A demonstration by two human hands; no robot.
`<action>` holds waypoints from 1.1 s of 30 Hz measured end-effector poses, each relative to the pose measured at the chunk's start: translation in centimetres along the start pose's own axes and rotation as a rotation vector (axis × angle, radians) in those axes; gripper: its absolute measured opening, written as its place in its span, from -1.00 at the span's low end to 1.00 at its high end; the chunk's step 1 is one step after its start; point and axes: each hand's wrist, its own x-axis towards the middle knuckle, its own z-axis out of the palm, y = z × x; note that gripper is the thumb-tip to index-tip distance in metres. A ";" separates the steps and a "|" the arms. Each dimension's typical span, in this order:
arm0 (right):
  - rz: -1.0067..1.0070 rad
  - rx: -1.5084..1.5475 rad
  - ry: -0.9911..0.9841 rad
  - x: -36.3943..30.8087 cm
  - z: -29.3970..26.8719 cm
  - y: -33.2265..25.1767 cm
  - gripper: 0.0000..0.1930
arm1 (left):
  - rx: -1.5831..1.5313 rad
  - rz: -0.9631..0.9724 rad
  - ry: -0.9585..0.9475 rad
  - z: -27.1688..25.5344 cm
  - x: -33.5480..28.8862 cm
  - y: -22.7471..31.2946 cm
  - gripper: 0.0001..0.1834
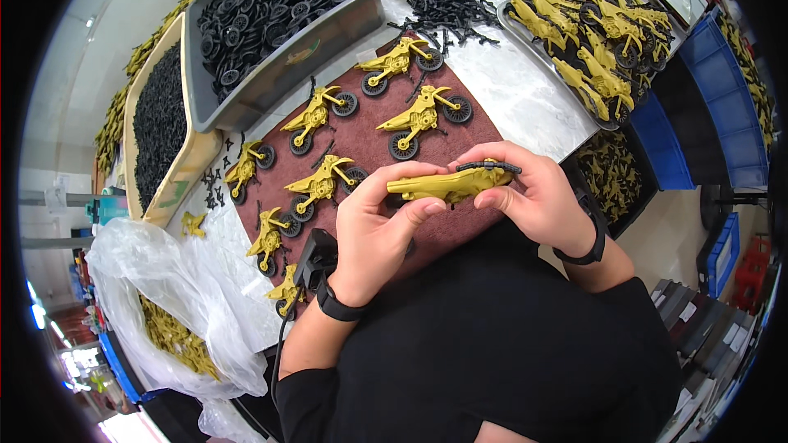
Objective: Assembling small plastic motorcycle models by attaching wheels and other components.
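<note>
A yellow toy motorcycle (439, 188) is held level between both hands above the front of a maroon cloth (460, 143). My left hand (371, 217) is closed on its narrower end, thumb along the near side. At the other end my right hand (538, 197) grips it, with fingers behind and thumb in front. A black handlebar (490, 166) lies across the top at the right end, by my right fingers. The toy's underside is mostly hidden. Several yellow toy motorcycles with black wheels, one of them a larger-looking motorcycle (423, 121), lie on their sides on the cloth.
A grey bin (287, 61) of black wheels stands at the back left, beside a cream bin (190, 127) of small black parts. Loose black handlebars (451, 10) lie behind the cloth. A metal tray (566, 94) holds yellow motorcycles. A plastic bag (123, 262) sits left.
</note>
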 end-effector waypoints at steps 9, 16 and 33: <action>-0.147 -0.219 0.122 -0.2 0.4 -0.5 -0.68 | 0.117 0.152 0.071 0.8 -0.5 0.2 -0.74; 0.021 -0.042 -0.018 0.1 0.0 -0.4 -0.70 | 0.098 0.076 0.118 0.7 -0.6 -0.1 -0.77; 0.643 0.905 -0.291 1.3 -1.3 0.4 -0.66 | 1.151 0.783 -0.136 -0.4 0.3 2.1 -0.63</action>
